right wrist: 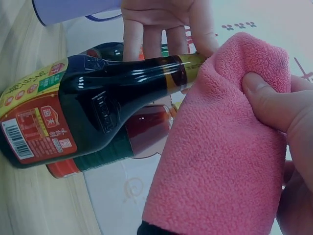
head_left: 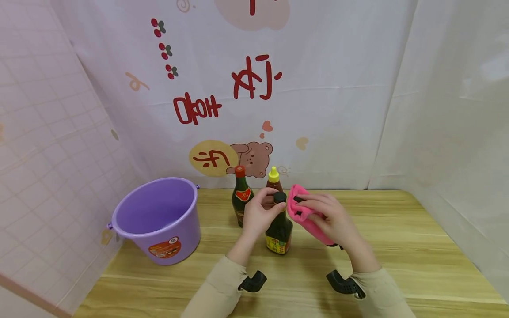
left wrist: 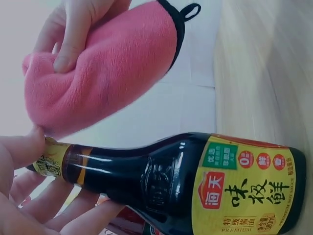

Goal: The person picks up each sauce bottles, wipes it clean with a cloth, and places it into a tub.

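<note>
A dark soy sauce bottle (head_left: 278,230) with a yellow label and black cap stands upright on the wooden table. My left hand (head_left: 256,216) holds it by the neck, thumb on the near side and fingers behind. In my right hand (head_left: 332,216) is a folded pink cloth (right wrist: 220,142) with black trim, gripped at its upper end by thumb and fingers. The cloth hangs just right of the bottle's cap, close to the left thumb; a black hanging loop (left wrist: 190,11) shows at its lower end.
Behind the left hand stands a green bottle (head_left: 241,194) with a red cap. Next to it, partly hidden, is a squeeze bottle with a yellow nozzle (head_left: 273,176). A purple bucket (head_left: 187,229) stands at the left on the wooden table (head_left: 397,247). A printed curtain (head_left: 338,110) hangs behind.
</note>
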The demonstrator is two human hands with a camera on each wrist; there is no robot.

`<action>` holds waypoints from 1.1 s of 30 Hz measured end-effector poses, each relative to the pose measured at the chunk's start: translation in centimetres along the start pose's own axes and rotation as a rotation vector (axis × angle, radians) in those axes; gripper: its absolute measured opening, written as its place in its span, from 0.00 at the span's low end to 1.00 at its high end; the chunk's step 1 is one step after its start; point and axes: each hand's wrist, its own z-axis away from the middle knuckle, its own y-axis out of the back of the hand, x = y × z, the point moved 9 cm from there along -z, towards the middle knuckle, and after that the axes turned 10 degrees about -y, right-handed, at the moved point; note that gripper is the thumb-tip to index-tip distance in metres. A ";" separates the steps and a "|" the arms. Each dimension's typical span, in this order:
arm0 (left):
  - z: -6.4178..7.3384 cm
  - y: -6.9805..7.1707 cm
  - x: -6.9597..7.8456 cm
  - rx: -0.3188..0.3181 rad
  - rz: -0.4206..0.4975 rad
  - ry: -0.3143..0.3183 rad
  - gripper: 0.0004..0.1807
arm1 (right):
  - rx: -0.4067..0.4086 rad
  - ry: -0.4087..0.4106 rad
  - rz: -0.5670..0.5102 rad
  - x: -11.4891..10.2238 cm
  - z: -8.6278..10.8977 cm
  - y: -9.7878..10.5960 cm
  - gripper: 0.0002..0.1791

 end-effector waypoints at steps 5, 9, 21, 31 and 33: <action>0.1 0.0 0.2 -0.023 0.010 -0.014 0.17 | -0.023 -0.029 -0.018 0.1 -0.3 -0.6 0.13; 0.1 0.0 0.4 -0.046 0.010 -0.020 0.17 | -0.016 -0.021 -0.040 0.0 -0.4 -0.9 0.20; 0.4 -0.1 0.6 -0.067 0.037 -0.034 0.16 | 0.021 0.014 0.025 0.2 0.5 -2.2 0.25; 0.4 -0.2 0.1 -0.051 0.017 -0.050 0.16 | -0.027 -0.022 0.105 1.0 2.8 -4.3 0.22; 0.4 -0.2 0.1 -0.049 0.010 -0.052 0.16 | -0.033 -0.033 0.117 1.0 3.3 -4.5 0.22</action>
